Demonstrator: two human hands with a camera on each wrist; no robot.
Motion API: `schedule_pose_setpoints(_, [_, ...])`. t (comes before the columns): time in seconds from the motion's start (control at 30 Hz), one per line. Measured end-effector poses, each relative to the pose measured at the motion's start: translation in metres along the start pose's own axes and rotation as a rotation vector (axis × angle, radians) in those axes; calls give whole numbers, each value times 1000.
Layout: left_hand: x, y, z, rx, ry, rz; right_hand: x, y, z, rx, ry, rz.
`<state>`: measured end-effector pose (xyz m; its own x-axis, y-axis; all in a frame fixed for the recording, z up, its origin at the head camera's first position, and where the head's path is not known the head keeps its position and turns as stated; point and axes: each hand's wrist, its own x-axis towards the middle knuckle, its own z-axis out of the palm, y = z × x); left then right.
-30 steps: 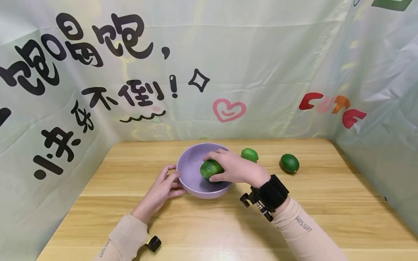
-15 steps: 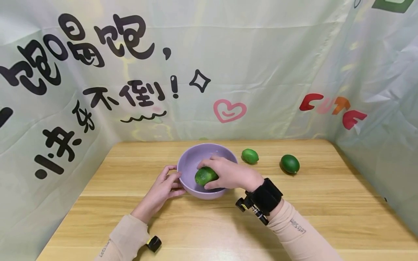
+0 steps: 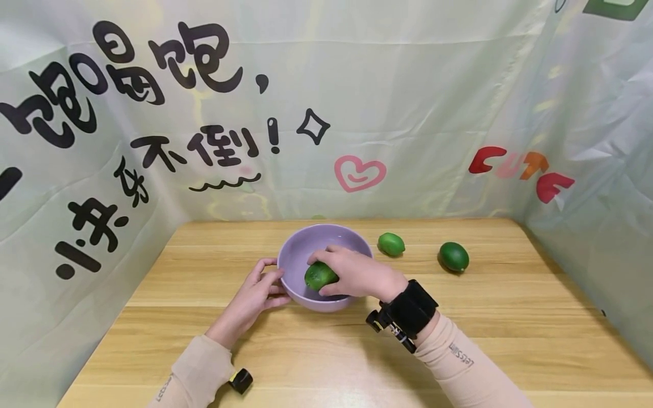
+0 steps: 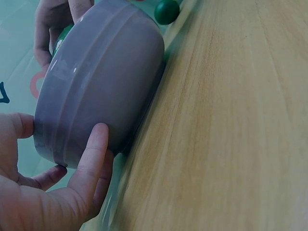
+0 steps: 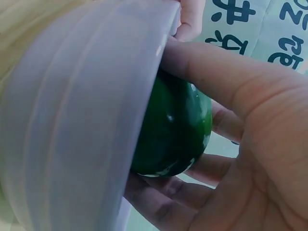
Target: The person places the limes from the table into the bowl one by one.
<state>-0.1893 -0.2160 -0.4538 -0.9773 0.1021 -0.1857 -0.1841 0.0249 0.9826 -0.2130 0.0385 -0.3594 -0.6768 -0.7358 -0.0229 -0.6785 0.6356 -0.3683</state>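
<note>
A lilac bowl point(image 3: 300, 243) stands on the wooden table point(image 3: 326, 362). My left hand point(image 3: 250, 297) holds its left side, with fingers spread along the outer wall and one fingertip right at the rim. Reaching in from the right, my right hand point(image 3: 357, 275) grips a large glossy green fruit point(image 3: 319, 276) low inside the bowl. In the right wrist view the bowl's wall point(image 5: 72, 120) hides part of this fruit point(image 5: 175, 125), and the thumb and fingers curl round it from both sides.
Behind and to the right of the bowl lies a small light-green lime point(image 3: 391, 244). Further right is a dark green lime-like fruit point(image 3: 453, 257). A pale printed cloth point(image 3: 408, 113) hangs around the back and sides of the table.
My right hand has moved the green fruit left and slightly down inside the bowl, then stayed nearly still. The left hand and the bowl have hardly moved.
</note>
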Motion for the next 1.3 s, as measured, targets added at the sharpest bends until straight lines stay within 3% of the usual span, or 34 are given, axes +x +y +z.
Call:
schedule_pose_setpoints(0.23, [1, -1, 0, 4, 1, 2, 2, -2, 1, 32, -20, -54])
schedule_pose_setpoints(0.43, [2, -1, 0, 1, -3, 4, 3, -1, 3, 65, -38, -35])
schedule_pose_setpoints(0.7, [1, 0, -1, 11, -6, 6, 7, 6, 10, 5, -59, -56])
schedule_pose_setpoints(1.3, [2, -1, -1, 8, -7, 5, 15, 6, 15, -75, -72, -20])
